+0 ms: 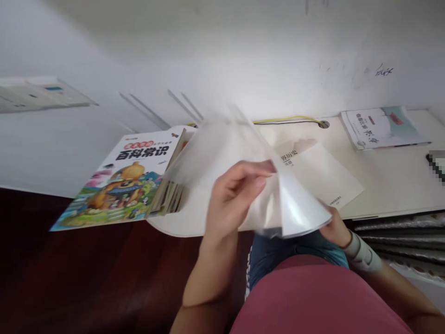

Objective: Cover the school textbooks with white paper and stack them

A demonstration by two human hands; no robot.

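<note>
Over the white desk (378,185), a glossy, see-through plastic sheet (222,144) is held up, its longer visible run slanting from the wall down toward the lap; at left a picture book (128,185) reads 百科常识; right, a cream book (327,174) shows 界历史; a curled white sheet (299,208) flares rightward, its edge in the right hand (335,228), fingers mostly hidden; the left hand (231,199) pinches the plastic

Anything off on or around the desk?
Yes: a dark scribble marks the otherwise pale wall at upper right, which looks like stray handwriting. Also, the beige book lies askew to the desk edge. No spill shows.
</note>
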